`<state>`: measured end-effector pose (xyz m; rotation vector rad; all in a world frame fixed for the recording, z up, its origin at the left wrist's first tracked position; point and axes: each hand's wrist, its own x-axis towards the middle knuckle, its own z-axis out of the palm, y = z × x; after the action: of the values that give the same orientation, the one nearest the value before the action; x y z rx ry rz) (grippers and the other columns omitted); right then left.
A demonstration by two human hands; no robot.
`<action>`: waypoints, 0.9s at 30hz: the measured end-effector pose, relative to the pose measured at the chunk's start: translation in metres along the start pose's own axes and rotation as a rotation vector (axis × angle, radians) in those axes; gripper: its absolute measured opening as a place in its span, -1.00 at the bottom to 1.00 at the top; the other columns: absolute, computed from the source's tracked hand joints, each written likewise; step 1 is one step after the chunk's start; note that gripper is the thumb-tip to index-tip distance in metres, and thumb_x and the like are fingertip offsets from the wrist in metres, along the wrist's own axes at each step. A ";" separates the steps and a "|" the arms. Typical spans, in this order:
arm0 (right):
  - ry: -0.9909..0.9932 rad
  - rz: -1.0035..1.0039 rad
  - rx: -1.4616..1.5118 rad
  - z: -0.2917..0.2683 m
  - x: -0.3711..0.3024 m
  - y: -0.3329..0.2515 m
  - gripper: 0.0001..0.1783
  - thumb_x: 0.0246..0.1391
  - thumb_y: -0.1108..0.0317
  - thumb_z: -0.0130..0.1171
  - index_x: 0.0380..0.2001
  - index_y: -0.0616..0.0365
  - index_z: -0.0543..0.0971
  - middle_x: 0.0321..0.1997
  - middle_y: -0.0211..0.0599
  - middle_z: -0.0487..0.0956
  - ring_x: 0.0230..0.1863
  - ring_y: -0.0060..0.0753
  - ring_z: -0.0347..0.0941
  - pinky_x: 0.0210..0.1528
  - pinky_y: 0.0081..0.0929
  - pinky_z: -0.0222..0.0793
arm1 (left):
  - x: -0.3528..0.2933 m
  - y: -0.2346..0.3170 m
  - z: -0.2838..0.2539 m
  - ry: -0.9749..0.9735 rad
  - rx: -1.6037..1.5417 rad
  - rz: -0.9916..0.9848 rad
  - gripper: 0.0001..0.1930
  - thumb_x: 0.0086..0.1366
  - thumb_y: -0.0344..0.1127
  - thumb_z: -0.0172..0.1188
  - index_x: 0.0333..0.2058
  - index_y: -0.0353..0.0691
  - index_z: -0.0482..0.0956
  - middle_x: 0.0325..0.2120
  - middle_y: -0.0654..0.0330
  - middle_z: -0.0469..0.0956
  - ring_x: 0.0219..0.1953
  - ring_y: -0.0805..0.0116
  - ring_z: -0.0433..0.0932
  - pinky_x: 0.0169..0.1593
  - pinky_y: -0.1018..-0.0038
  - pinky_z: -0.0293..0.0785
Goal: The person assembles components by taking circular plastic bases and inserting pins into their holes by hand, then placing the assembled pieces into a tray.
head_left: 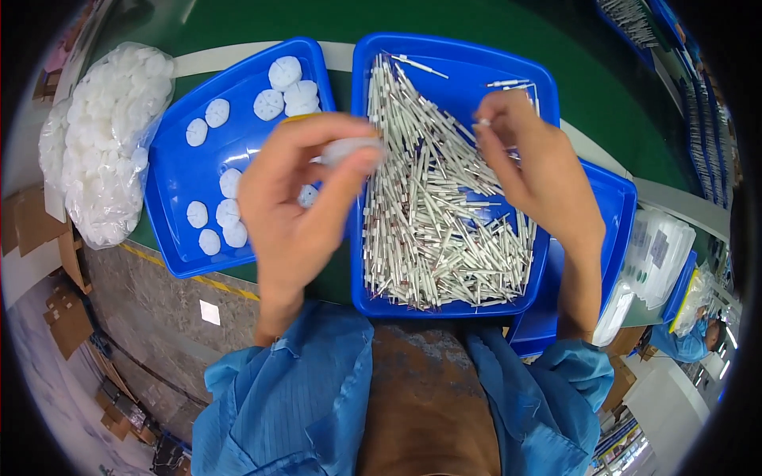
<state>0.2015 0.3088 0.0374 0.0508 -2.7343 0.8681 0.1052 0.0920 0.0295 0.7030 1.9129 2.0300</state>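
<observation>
My left hand (pixel 286 194) is closed on a white round piece (pixel 349 148), pinched between thumb and fingers and blurred by motion. It hangs over the gap between two blue trays. Beneath it, the left blue tray (pixel 171 174) holds several white round pieces (pixel 268 104) with small holes. The middle blue tray (pixel 452 91) is heaped with thin white sticks (pixel 429 238), some with reddish-brown bands. Above its right side, my right hand (pixel 544 170) has thumb and forefinger pinched together. A tiny white tip shows between them; the rest of what they hold cannot be made out.
A clear bag (pixel 111 143) full of white round pieces stands at the far left. Partly under the middle tray, another blue tray (pixel 615 206) lies at the right. Beyond it are clear plastic boxes (pixel 659 254). A person in blue (pixel 683 341) sits farther right.
</observation>
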 end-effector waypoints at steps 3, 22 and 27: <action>-0.082 0.358 0.166 -0.008 -0.009 -0.029 -0.74 0.20 0.39 0.10 -0.11 0.16 0.30 -0.66 -0.17 0.50 -0.68 -0.02 0.45 -0.63 -0.26 0.32 | 0.004 0.000 0.026 -0.050 -0.103 -0.033 -0.80 0.13 -0.59 0.30 -0.22 -0.36 0.61 -0.28 0.17 0.59 -0.34 0.55 0.56 -0.35 0.73 0.45; 0.045 0.318 0.524 0.012 -0.019 -0.044 -0.91 0.23 0.50 0.00 -0.23 0.26 0.45 -0.48 -0.40 0.51 -0.58 -0.76 0.32 -0.55 -0.72 0.16 | -0.004 -0.026 0.039 -0.037 -0.266 0.092 -0.70 0.09 -0.60 0.32 -0.18 -0.41 0.50 -0.19 -0.04 0.55 -0.10 0.24 0.59 -0.10 0.44 0.59; 0.115 0.429 0.748 0.019 -0.020 -0.038 -0.80 0.25 0.50 -0.02 -0.07 0.29 0.37 -0.26 -0.39 0.50 -0.36 -0.87 0.26 -0.38 -0.83 0.13 | 0.002 -0.029 0.031 -0.122 0.202 0.439 -0.65 0.01 -0.58 0.37 -0.20 -0.38 0.49 -0.18 -0.09 0.51 -0.08 0.07 0.59 -0.06 0.29 0.55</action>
<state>0.2208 0.2661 0.0388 -0.4346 -2.1894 1.8932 0.1155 0.1220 0.0019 1.3693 2.0472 1.9770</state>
